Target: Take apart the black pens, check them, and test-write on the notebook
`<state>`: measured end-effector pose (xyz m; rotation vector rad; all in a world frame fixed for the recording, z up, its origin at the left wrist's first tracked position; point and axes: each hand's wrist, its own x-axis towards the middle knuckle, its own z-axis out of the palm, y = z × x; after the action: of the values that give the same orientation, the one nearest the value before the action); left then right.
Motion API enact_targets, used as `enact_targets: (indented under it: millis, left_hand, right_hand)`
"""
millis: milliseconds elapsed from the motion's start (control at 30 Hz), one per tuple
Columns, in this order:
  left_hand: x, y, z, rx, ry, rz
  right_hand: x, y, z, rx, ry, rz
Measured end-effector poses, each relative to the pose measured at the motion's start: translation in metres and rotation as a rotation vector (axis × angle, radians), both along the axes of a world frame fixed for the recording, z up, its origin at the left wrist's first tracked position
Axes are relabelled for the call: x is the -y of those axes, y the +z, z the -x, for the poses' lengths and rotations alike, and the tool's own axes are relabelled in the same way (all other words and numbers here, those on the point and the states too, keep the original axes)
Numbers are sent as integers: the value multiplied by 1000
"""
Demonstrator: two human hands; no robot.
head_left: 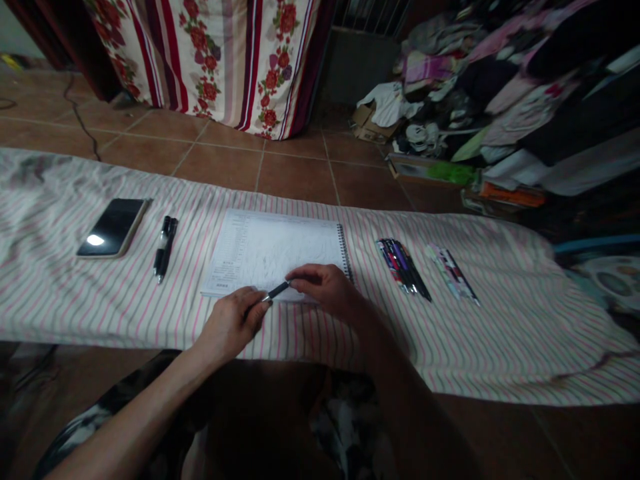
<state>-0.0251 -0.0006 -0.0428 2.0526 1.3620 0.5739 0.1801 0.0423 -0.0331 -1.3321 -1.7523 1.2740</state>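
Between my two hands a dark pen (278,291) with silvery ends is held slantwise over the near edge of a spiral notebook (280,240). My left hand (235,321) is closed on the pen's lower left end. The thumb and fingertips of my right hand (323,287) pinch its upper right end. The notebook lies flat, its wire binding on the right side, and printed text shows on its left part. Left of it lie two black pens (166,250) side by side. To the right is a bunch of several dark pens (403,268).
A phone (113,228) lies at the left on the striped cloth (310,340) covering the low table. Patterned pens (453,273) lie at the right. Beyond are a tiled floor (295,173), a flowered curtain (225,60) and a heap of clothes (500,87).
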Motion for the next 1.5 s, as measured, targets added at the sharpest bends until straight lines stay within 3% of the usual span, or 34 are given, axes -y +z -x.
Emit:
enact_targets:
  millis: [467,600,967,1300,1500]
  left_hand:
    - [7,-7,3,-88,-31,-321]
    - [7,-8,4,-85,-45,-308]
    - [4,-11,-1,-15,35,-402]
    - [6,-1,-7,-39,94,-468]
    - [10,11,0,-91,7,-560]
  right_hand:
    - [10,4,1,150,59,-236]
    - [12,4,0,177,96,-322]
    - [14,8,-1,48,-10,-240]
    - [18,12,1,217,-69,-310]
    - [26,20,0,236,-9,-428]
